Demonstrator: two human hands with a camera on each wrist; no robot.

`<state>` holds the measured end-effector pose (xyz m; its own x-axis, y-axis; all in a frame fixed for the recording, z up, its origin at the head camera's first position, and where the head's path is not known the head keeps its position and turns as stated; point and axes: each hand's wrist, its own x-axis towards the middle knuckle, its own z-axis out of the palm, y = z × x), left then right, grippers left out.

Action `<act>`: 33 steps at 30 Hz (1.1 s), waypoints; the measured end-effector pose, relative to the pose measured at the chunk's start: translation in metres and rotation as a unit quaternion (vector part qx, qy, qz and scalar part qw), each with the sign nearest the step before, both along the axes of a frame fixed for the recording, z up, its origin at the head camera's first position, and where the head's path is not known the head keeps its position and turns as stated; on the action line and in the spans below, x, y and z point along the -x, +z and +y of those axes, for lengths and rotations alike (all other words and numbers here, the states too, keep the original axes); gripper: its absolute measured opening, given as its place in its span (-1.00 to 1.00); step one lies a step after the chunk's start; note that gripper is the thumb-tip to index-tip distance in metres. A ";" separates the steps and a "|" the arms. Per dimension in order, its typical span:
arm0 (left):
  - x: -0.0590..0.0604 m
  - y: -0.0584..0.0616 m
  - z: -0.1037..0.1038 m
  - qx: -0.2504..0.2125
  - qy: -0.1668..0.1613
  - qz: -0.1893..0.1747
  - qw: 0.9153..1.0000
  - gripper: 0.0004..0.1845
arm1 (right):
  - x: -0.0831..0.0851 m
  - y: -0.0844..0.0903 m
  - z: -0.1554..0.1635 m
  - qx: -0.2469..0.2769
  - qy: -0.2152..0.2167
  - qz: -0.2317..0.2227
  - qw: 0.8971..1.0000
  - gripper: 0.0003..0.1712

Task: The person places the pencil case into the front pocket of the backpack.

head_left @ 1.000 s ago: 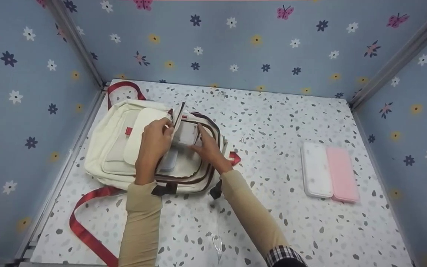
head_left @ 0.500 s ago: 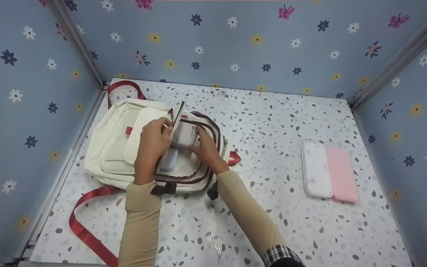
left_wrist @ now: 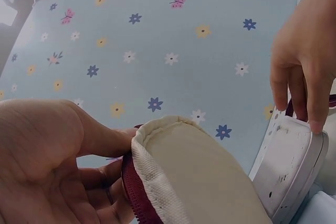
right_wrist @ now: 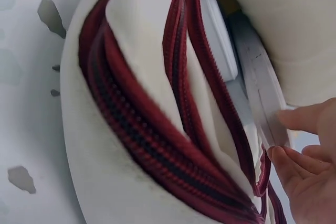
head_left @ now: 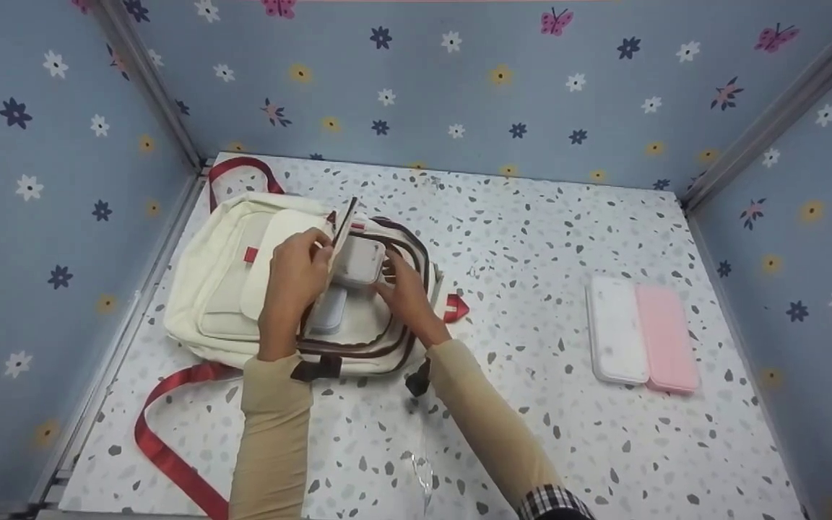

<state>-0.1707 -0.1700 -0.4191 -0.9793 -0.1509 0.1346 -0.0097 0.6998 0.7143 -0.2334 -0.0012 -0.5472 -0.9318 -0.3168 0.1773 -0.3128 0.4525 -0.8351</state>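
A cream backpack (head_left: 221,289) with dark red zips and red straps lies flat at the table's left. My left hand (head_left: 318,254) pinches the raised front flap (left_wrist: 194,171) and keeps the main compartment open. My right hand (head_left: 388,273) grips the edge of a flat white box (head_left: 360,261), which stands tilted in the opening. In the right wrist view my fingertips (right_wrist: 294,121) pinch that box's rim (right_wrist: 262,98) beside the zip. A pale grey box (head_left: 329,310) lies deeper in the bag, partly hidden.
Two flat boxes lie side by side at the table's right, one white (head_left: 614,331) and one pink (head_left: 665,338). A red strap (head_left: 163,433) loops toward the front left edge. Flowered blue walls (head_left: 459,79) close in three sides.
My right hand has slid back to the white box's right edge, so more of the box's face shows. The left hand keeps holding the flap.
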 end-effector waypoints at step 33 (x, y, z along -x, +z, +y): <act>0.000 -0.001 0.002 -0.018 -0.007 0.028 0.999 -0.87 | -0.010 0.008 -0.038 0.183 -0.033 -0.172 0.967 -0.17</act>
<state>-0.1710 -0.1682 -0.4203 -0.9722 -0.1436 0.1849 0.0410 0.6731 0.7384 -0.2233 -0.0396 -0.5391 -0.9718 -0.2284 -0.0581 0.0320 0.1164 -0.9927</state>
